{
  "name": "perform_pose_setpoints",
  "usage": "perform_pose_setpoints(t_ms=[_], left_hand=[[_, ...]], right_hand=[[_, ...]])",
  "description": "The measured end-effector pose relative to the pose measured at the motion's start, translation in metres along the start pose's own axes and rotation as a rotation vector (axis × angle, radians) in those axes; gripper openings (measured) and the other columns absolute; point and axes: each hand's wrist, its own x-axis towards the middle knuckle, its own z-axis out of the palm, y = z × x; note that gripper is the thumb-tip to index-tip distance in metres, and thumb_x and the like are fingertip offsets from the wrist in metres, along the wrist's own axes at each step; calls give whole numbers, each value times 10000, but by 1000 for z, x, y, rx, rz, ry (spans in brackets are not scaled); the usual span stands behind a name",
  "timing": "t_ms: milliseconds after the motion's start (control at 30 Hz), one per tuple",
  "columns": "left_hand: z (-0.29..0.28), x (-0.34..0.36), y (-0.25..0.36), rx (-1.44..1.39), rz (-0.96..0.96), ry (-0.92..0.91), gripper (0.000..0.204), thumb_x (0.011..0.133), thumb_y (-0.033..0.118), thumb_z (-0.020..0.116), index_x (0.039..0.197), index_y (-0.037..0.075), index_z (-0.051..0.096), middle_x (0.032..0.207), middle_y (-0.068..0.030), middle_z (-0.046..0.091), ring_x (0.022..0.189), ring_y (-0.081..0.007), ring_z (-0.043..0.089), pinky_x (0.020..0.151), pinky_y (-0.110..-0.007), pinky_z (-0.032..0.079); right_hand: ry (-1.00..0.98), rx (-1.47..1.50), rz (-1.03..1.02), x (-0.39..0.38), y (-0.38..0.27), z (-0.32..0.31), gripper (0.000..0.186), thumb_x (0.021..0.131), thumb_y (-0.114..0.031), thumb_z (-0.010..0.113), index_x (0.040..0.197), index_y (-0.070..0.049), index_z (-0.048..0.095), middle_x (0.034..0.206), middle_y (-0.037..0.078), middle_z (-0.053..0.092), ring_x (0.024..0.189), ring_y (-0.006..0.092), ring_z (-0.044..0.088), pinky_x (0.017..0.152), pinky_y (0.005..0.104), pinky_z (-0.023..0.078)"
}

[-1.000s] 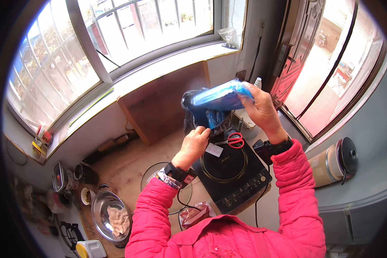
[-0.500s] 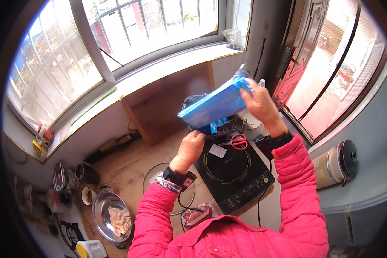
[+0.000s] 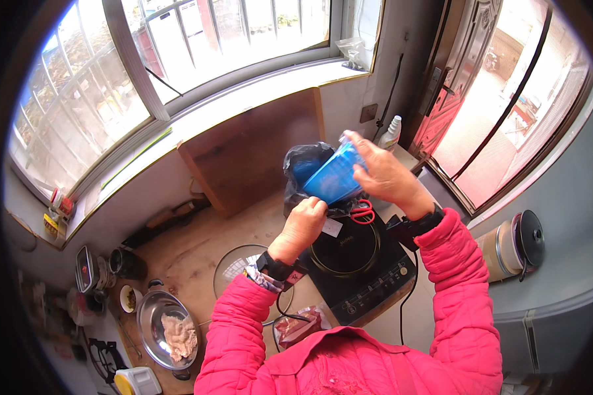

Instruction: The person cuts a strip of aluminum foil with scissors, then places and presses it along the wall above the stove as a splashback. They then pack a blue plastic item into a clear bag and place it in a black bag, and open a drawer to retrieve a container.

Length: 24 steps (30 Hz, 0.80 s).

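My right hand (image 3: 387, 172) grips a flat blue plastic packet (image 3: 336, 176) by its upper right end. The packet is tilted, its lower left end down in the mouth of a black plastic bag (image 3: 299, 155). At the near side of that bag, the fingers of my left hand (image 3: 302, 227) are pinched on its edge. Red-handled scissors (image 3: 362, 212) lie just right of the bag, at the far end of a black induction cooker (image 3: 369, 289). A small white paper (image 3: 332, 227) rests on the cooker beside my left hand.
A steel pot (image 3: 153, 339) with pale minced meat (image 3: 179, 336) stands at the left, near a small bowl (image 3: 131, 299). A glass lid (image 3: 234, 266) lies left of the cooker. Behind the bag leans a brown board (image 3: 250, 151); a white spray bottle (image 3: 390, 133) stands behind my right hand.
My right hand has lowered the blue packet from above the black bag into its mouth, tilting it more steeply. My left hand keeps its pinch and has shifted slightly right.
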Motion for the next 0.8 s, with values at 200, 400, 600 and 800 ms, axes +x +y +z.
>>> perform_pose_setpoints(t_ms=[200, 400, 600, 800], left_hand=[[5, 1, 6, -43, -11, 17, 111, 720, 10, 607, 788, 39, 525, 769, -122, 535, 735, -313, 560, 649, -376, 471], [-3, -1, -3, -85, -43, 75, 117, 718, 7, 604, 784, 34, 511, 776, -139, 542, 729, -331, 564, 630, -392, 474], [0, 3, 3, -41, -14, 31, 110, 728, 32, 603, 791, 38, 513, 775, -135, 546, 726, -326, 565, 637, -391, 479], [-25, 2, -22, -86, -165, 94, 108, 748, 63, 637, 803, 28, 551, 744, -158, 574, 695, -351, 580, 606, -394, 475]], right_hand=[[-120, -57, -110, -14, 20, 64, 394, 787, -52, 482, 1173, 29, 478, 1012, 230, 582, 866, 386, 589, 772, 433, 485], [-156, 29, -54, -25, 40, 84, 162, 831, -147, 515, 901, -22, 591, 906, 179, 613, 822, 371, 591, 705, 432, 479], [-340, -36, 54, -17, 38, 93, 138, 794, -114, 555, 831, 5, 613, 857, 169, 619, 805, 352, 590, 706, 405, 474], [139, -117, -48, -34, 28, 48, 438, 770, -216, 644, 1117, 23, 527, 1232, 216, 467, 1146, 352, 449, 982, 395, 359]])
